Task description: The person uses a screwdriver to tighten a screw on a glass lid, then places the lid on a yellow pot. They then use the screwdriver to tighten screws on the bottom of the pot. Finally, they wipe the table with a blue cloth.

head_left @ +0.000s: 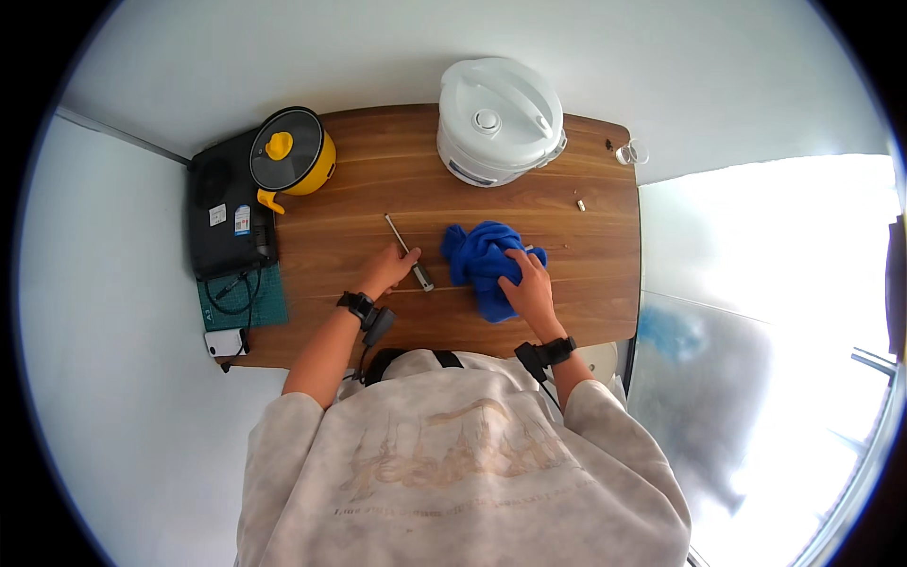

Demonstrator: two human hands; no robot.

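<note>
My left hand (385, 269) has its fingers closed round a screwdriver (419, 271) with a long thin metal shaft and a dark handle. The shaft points away from me and slightly left. To the right of it lies a crumpled blue cloth (477, 255) on the wooden table. My right hand (532, 291) grips the cloth's right side from above, thumb and fingers pressed into the folds. A small pale bit of something shows at the cloth's right edge; what it is I cannot tell.
A white lidded bucket-shaped container (496, 123) stands at the back. Back left are a yellow pot (316, 170) with a dark lid and a black case (227, 194). A green cutting mat (269, 300), a white device (225, 342) and a drinking glass (633, 151) sit near the edges.
</note>
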